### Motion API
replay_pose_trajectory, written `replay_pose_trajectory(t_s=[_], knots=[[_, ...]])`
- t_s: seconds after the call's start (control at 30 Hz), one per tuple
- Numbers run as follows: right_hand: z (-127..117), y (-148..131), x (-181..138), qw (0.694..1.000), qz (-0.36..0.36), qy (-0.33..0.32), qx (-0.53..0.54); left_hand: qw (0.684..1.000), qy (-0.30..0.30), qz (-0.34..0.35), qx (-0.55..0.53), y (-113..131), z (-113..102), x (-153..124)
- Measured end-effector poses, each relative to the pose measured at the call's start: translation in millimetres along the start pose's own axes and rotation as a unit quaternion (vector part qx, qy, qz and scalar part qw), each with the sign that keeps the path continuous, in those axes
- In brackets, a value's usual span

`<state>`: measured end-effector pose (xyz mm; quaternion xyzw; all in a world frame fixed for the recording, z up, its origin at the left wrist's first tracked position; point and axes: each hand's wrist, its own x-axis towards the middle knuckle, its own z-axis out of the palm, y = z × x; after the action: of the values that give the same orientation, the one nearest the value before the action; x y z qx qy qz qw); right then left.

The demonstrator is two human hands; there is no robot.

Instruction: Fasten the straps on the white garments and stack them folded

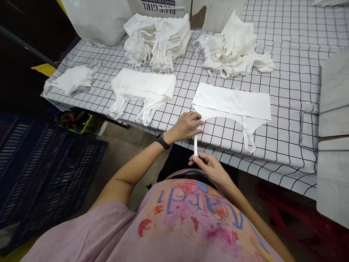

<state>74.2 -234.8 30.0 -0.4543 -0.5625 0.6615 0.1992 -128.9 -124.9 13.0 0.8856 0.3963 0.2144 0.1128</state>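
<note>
A white bra top (231, 102) lies flat on the checked cloth in front of me, its straps toward me. My left hand (188, 125), with a black watch on the wrist, is at the top's near left corner, fingers bent over the base of one strap. That white strap (195, 145) runs taut toward my body. Its lower end is pinched between thumb and finger of my right hand (208, 163), just off the table edge. The other strap (248, 140) hangs loose in a loop on the right.
Left of it lies a neat small stack of white tops (144, 85). Behind are a taller stack (158, 40) and a crumpled heap (234, 51). More white fabric (72, 78) is at far left. A white board with wire (334, 134) stands right; blue crates (40, 174) stand left.
</note>
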Motion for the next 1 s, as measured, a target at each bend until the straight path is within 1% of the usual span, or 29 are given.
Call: replay_pose_trajectory(t_s=[0.1, 0.2, 0.27, 0.33, 0.43, 0.5, 0.57, 0.7, 0.77, 0.87, 0.93, 1.0], knots=[[-8, -10, -33, 0.998, 0.055, -0.01, 0.026, 1.0, 0.005, -0.002, 0.003, 0, 2, -1], [-12, -20, -55, 0.996, 0.083, 0.025, 0.037, 1.0, 0.013, -0.001, 0.007, 1, 3, -2], [-13, -28, -66, 0.994, 0.089, 0.055, 0.04, 1.0, 0.018, -0.002, 0.01, 2, 3, -2], [-14, -37, -73, 0.993, 0.095, 0.057, 0.051, 1.0, 0.021, -0.003, 0.014, 3, 3, -2], [-15, -48, -79, 0.989, 0.089, 0.057, 0.102, 1.0, 0.025, -0.003, 0.017, 3, 3, -1], [-16, -52, -78, 0.986, 0.076, 0.069, 0.131, 1.0, 0.025, -0.004, 0.015, 4, 4, -1], [-19, -54, -73, 0.986, 0.05, 0.083, 0.137, 1.0, 0.022, -0.008, 0.014, 4, 4, -1], [-23, -56, -60, 0.987, -0.021, 0.126, 0.102, 1.0, 0.016, -0.012, 0.012, 6, 1, -1], [-26, -57, -53, 0.986, -0.046, 0.145, 0.068, 1.0, 0.016, -0.008, -0.009, 4, -3, 0], [-33, -59, -40, 0.985, -0.074, 0.156, 0.002, 0.998, 0.048, -0.008, -0.045, -3, -8, 7], [-38, -60, -29, 0.979, -0.103, 0.174, -0.037, 0.996, 0.078, -0.017, -0.038, -11, -11, 17], [-42, -60, -18, 0.973, -0.12, 0.193, -0.047, 0.996, 0.089, -0.022, -0.013, -20, -11, 30]])
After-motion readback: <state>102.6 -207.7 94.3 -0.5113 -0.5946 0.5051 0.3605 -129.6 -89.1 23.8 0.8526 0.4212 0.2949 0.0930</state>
